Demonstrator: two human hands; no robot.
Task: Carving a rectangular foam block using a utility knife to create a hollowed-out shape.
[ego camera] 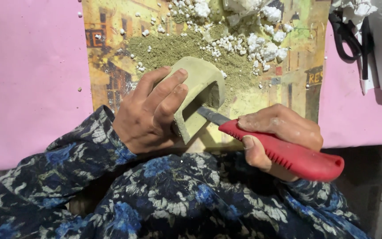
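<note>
Knife (284, 152) blade inside hollowed green block (200, 95)

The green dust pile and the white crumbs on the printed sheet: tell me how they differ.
The green dust pile is fine, olive powder spread in a flat patch; the white crumbs are coarse, bright lumps of uneven size. The dust lies just beyond the hollowed green block; the crumbs cluster farther back and to the right, some scattered over the dust. Both rest loose on the printed sheet.

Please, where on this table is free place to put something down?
Free: the pink surface left of the printed sheet. Crowded: the sheet's top, with green dust and white crumbs; the right edge holds black scissors.
</note>
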